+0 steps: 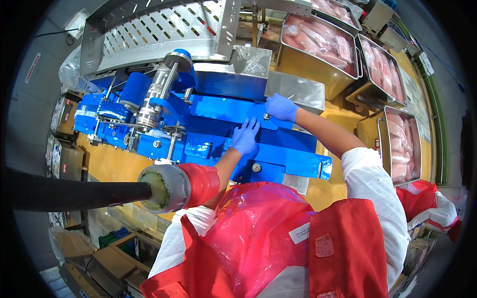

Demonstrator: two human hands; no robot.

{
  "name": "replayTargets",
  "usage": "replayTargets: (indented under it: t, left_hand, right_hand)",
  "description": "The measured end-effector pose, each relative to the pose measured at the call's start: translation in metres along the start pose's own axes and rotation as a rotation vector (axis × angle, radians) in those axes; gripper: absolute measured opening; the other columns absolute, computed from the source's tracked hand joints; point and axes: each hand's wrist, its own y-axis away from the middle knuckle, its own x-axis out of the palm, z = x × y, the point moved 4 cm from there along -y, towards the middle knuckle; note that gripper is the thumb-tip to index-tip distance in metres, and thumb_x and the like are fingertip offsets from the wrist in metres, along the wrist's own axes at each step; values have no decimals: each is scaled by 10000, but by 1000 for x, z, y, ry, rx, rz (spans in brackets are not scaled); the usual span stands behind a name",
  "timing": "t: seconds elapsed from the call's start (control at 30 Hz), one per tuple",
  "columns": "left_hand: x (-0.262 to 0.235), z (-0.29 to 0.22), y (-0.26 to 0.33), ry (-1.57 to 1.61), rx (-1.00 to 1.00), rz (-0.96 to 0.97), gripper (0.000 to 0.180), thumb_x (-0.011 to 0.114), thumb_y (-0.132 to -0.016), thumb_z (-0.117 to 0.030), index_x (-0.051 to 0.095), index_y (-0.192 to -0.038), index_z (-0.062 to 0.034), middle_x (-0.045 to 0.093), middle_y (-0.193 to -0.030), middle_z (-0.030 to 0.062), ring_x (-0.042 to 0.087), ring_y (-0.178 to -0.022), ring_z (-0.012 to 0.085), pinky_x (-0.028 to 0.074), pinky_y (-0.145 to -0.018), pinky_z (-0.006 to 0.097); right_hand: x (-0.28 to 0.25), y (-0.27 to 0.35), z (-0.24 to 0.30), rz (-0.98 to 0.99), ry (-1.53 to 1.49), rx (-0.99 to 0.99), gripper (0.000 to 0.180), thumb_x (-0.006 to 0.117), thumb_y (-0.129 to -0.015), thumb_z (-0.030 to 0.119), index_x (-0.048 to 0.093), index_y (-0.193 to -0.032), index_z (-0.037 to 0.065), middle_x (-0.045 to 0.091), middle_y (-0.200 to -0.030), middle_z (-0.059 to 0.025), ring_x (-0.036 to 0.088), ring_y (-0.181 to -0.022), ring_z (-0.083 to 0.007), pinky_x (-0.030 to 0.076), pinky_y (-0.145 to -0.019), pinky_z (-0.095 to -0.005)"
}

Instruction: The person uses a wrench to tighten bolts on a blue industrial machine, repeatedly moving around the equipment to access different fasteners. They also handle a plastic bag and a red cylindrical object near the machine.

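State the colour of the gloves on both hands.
Blue gloves, seen in the head view.

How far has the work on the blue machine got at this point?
Done: nothing finished is visible. In hand: the left hand lies flat on the blue machine, while the right hand grips a small metal tool set on the machine's top plate. Left: the steel trays of pink meat on the right stand full and untouched.

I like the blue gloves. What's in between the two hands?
In the head view, only bare blue machine surface lies between the left hand and the right hand, which holds a small metal tool.
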Motion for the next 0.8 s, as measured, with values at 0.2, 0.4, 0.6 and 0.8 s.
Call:
replayTargets:
  t: [0.2,0.4,0.6,0.8]
  left_hand:
    - [-2,0,2,5,-19,-6,763,559,-802,-86,299,-1520,-113,220,-1614,106,231,-1474,342,342,-1081,583]
    - [0,-1,-1,-2,-3,-16,751,572,-804,-95,321,-1512,-106,232,-1610,107,243,-1468,343,347,-1077,583]
    - [-1,-1,1,-24,14,-23,847,703,-764,-150,317,-1516,-111,227,-1611,108,242,-1467,347,353,-1074,585]
    - [-8,-2,6,-4,29,-16,779,616,-797,-108,320,-1517,-97,236,-1606,133,266,-1457,368,400,-1043,529]
  right_hand:
    - [6,8,-4,173,-243,174,177,594,-816,156,712,-782,29,698,-816,-185,690,-754,-376,537,-647,-479]
    - [48,13,14,58,-1072,967,202,635,-814,149,695,-763,-36,672,-679,-171,671,-595,-293,531,-535,-392]
    - [86,16,35,-319,-1726,1458,185,693,-832,107,677,-763,-64,657,-697,-155,618,-530,-204,503,-467,-327]
    - [48,21,42,-224,-1503,1399,184,667,-889,154,663,-794,-4,645,-697,-91,585,-508,-158,458,-458,-275]
